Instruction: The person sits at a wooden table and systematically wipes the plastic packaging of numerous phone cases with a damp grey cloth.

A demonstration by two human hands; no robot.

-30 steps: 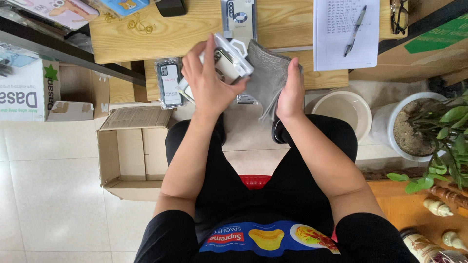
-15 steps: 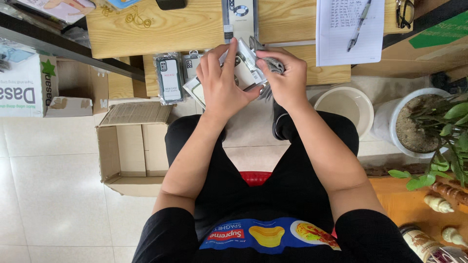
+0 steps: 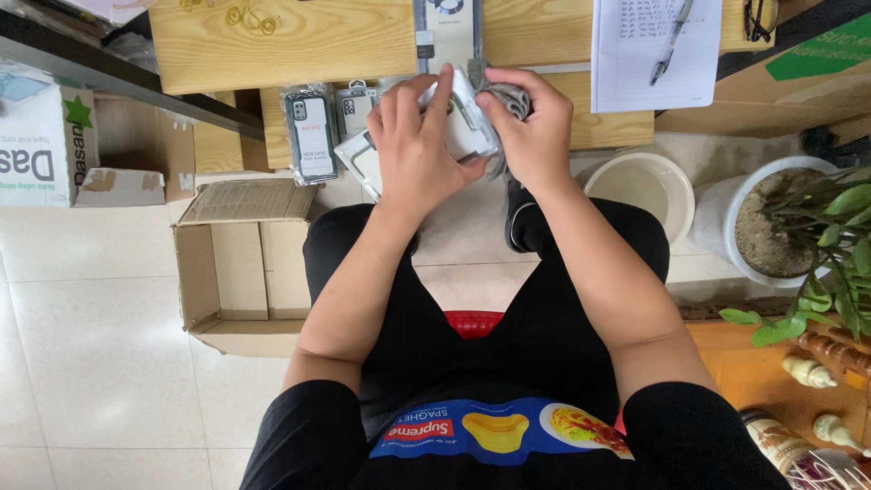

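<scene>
both hands meet above the lap at the edge of the pale wooden table (image 3: 299,41). the left hand (image 3: 413,145) wraps its fingers round a clear plastic phone case (image 3: 467,127); the right hand (image 3: 535,136) pinches a crumpled grey cloth (image 3: 506,95) against it. packaged phone cases (image 3: 310,134) lie just beside, an open cardboard box (image 3: 240,272) below left.

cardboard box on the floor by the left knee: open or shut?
Open. The cardboard box has its top flaps folded outward, and its bare inner walls and bottom show; nothing visible inside.
</scene>
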